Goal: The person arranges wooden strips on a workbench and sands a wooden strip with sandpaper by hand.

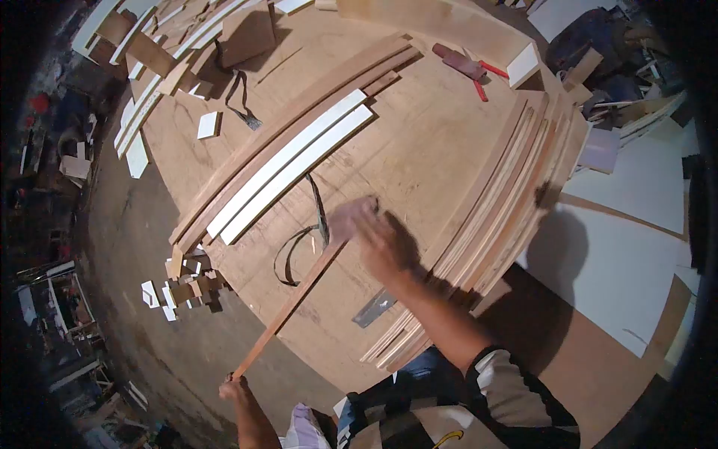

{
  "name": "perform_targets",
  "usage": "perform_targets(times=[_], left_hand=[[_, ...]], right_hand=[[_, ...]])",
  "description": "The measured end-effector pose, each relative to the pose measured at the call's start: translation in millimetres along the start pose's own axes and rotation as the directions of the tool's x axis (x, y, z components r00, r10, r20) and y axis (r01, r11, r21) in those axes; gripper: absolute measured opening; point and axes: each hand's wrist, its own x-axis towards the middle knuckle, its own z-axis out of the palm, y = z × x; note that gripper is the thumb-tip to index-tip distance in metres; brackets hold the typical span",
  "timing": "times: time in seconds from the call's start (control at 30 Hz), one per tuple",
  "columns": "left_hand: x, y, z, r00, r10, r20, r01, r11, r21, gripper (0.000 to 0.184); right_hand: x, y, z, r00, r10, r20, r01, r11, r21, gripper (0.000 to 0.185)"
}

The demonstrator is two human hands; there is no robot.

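Note:
My left hand [233, 388] is closed round the lower end of a thin wooden strip [286, 310], which slants up across the table edge. At the strip's upper end, my right hand [381, 243] holds a brownish-pink piece [350, 218], perhaps sandpaper or cloth, against the wood. That hand is slightly blurred. A dark strap [320, 208] lies in a loop beside the strip. Near my right forearm a flat metal blade [374, 307] rests on the table.
Two white curved strips [292, 176] lie beside brown curved strips [299, 97] on the table [404, 157]. A stack of long strips [493, 202] runs along the right edge. Red-handled pliers [481, 90] and a brown roll [458, 61] lie at the top. Offcuts [183, 288] are on the floor.

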Motion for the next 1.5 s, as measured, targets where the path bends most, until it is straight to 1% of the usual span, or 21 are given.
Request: perform_targets(times=[0.07,0.17,0.2,0.23,0.3,0.43,0.5,0.6,0.63,0.73,0.87,0.97,1.0,1.07,1.13,1.2,1.23,1.3,1.37,1.43,1.5], left_hand=[[-1,-4,5,0.999,0.012,-0.048,-0.012,1.0,0.004,0.025],[8,-10,22,0.979,0.048,-0.196,-0.051,0.999,-0.011,0.024],[13,-15,31,0.968,0.067,-0.24,-0.07,0.997,-0.007,0.024],[5,-9,23,0.972,0.036,-0.23,-0.036,0.999,0.003,0.025],[-13,6,0,0.977,-0.026,-0.21,0.032,0.999,0.025,0.026],[-10,7,-5,0.999,0.032,0.022,-0.034,0.995,0.098,0.023],[-7,8,-3,0.988,0.09,0.127,-0.108,0.984,0.144,0.022],[2,-2,7,0.939,0.228,0.256,-0.279,0.943,0.182,0.02],[-2,-2,3,0.949,0.179,0.259,-0.231,0.955,0.186,0.02],[-10,4,-7,0.968,0.051,0.246,-0.088,0.986,0.143,0.021],[-15,4,-4,0.96,-0.069,0.272,0.063,0.998,0.032,0.026],[-11,3,5,0.89,-0.248,0.382,0.352,0.907,-0.232,0.031],[-12,7,2,0.887,-0.24,0.395,0.338,0.919,-0.202,0.033],[-41,30,-48,0.939,-0.097,0.331,0.082,0.995,0.058,0.032],[-44,33,-53,0.947,0.067,0.314,-0.177,0.925,0.336,0.033],[-27,21,-19,0.937,0.053,0.345,-0.194,0.9,0.39,0.035],[-31,21,-24,0.937,0.049,0.345,-0.191,0.9,0.391,0.035],[-43,36,-53,0.931,-0.056,0.362,-0.097,0.916,0.39,0.035],[-42,32,-53,0.93,-0.075,0.359,-0.066,0.929,0.365,0.036],[-42,25,-47,0.93,-0.073,0.359,-0.047,0.948,0.316,0.037],[-40,14,-42,0.935,-0.087,0.345,0.005,0.973,0.232,0.039]], right_hand=[[19,14,-2,0.996,0.09,-0.025,-0.09,0.996,0.007,0.041],[4,-6,2,0.999,0.036,0.006,-0.035,0.997,-0.07,0.04],[-3,-6,15,1.0,0.012,-0.02,-0.013,1.0,-0.021,0.04],[-2,-10,17,0.999,-0.011,-0.047,0.012,1.0,0.026,0.04],[12,11,9,0.996,0.02,-0.092,-0.021,1.0,-0.009,0.038],[1,3,34,0.996,-0.004,-0.093,0.002,1.0,-0.017,0.038],[-11,-15,29,0.997,-0.065,-0.03,0.064,0.998,-0.023,0.04],[2,5,21,0.996,-0.021,-0.082,0.014,0.996,-0.084,0.039],[13,15,17,0.994,0.024,-0.11,-0.039,0.989,-0.14,0.038],[21,9,4,0.994,0.039,-0.105,-0.061,0.975,-0.215,0.038],[-12,-5,21,1.0,-0.012,-0.024,0.011,0.998,-0.058,0.04],[-2,7,19,0.999,0.025,-0.04,-0.023,0.999,0.047,0.042],[0,5,18,0.998,0.054,-0.045,-0.053,0.998,0.034,0.041],[-11,-5,32,1.0,-0.022,-0.001,0.022,0.999,0.032,0.038],[-20,-13,38,0.997,-0.08,0.021,0.079,0.995,0.053,0.036],[-12,2,30,1.0,0.016,-0.023,-0.015,0.998,0.058,0.035],[5,10,11,0.995,0.08,-0.059,-0.079,0.997,0.018,0.035],[13,8,3,0.993,0.084,-0.084,-0.081,0.996,0.045,0.036],[-2,-16,3,0.996,0.06,-0.069,-0.06,0.998,0.01,0.035],[-37,-29,44,0.995,-0.05,-0.086,0.052,0.998,0.021,0.034],[-44,-38,36,0.993,-0.105,-0.056,0.113,0.981,0.158,0.036]])
